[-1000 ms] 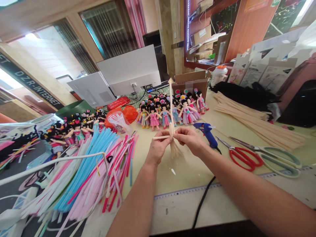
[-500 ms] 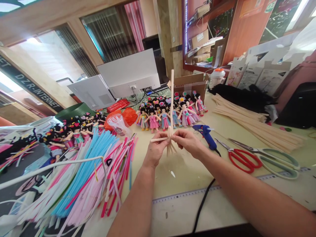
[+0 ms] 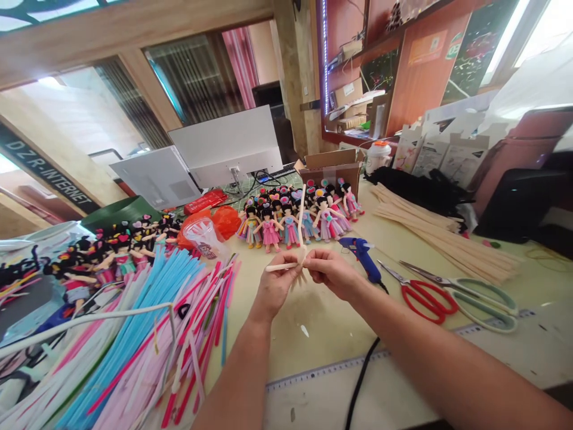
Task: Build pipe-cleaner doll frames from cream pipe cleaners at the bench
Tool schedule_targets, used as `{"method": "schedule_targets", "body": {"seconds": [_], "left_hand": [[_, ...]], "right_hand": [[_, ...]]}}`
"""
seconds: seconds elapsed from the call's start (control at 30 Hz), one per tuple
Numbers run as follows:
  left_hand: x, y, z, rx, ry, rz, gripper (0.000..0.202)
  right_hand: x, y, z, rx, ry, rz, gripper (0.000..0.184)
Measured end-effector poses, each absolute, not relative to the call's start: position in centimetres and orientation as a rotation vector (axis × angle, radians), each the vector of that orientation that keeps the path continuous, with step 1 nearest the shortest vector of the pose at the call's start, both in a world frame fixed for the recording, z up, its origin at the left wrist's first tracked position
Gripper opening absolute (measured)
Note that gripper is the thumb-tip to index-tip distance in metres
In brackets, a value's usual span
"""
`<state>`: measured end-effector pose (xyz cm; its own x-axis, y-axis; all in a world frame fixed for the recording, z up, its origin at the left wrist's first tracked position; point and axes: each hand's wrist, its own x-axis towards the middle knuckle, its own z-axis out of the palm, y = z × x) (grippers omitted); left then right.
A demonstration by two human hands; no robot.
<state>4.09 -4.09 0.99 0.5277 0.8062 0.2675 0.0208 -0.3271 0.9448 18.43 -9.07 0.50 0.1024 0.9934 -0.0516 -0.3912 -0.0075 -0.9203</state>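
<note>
In the head view both hands meet over the table with beige pipe cleaners pinched between their fingertips. One stem stands up above the fingers with a slight bend, and another sticks out to the left past my left hand. Shorter ends hang below the grip, partly hidden by the fingers. My right hand is closed on the same bundle from the right, thumb and forefinger at the joint. Just behind stand several small pipe-cleaner dolls in colourful skirts.
Right of the hands lie a blue glue gun, red-handled scissors, green-handled scissors and beige stems. Coloured pipe cleaners pile up at left. A ruler and a black cable lie in front.
The upright stem reaches less high above the fingers than before. Both hands stay pinched together on the bundle. The camera view has shifted slightly, moving the table things left and down.
</note>
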Motion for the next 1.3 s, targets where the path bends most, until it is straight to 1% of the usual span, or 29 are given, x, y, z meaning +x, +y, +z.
{"method": "schedule_targets", "body": {"seconds": [0.2,0.4,0.6,0.83,0.97,1.13,1.23,1.3], "left_hand": [[4.1,-4.0,1.1,1.742,0.747,0.952,0.02],[4.0,-3.8,0.9,1.785,0.785,0.956,0.017],[4.0,-4.3,1.6,1.838,0.811,0.953,0.008],[4.0,-4.6,2.2,1.832,0.764,0.978,0.009],[3.9,-4.4,1.8,1.841,0.764,0.975,0.008],[4.0,-4.3,1.5,1.854,0.818,1.008,0.01],[4.3,-4.2,1.4,1.776,0.961,1.071,0.018],[4.4,-4.2,1.2,1.684,0.988,1.049,0.025]], "right_hand": [[18.4,-9.2,0.9,-1.112,-0.94,1.178,0.028],[18.5,-9.1,1.0,-1.204,-0.987,1.092,0.027],[19.0,-8.8,0.4,-1.187,-1.022,1.194,0.024],[19.4,-8.6,0.0,-1.062,-0.979,1.356,0.028],[19.3,-8.6,-0.1,-1.012,-0.951,1.351,0.029],[18.8,-8.5,-0.1,-1.039,-1.012,1.195,0.028],[18.7,-8.5,0.1,-1.116,-1.095,1.01,0.031],[18.7,-8.6,0.1,-1.16,-1.144,0.868,0.031]]}}
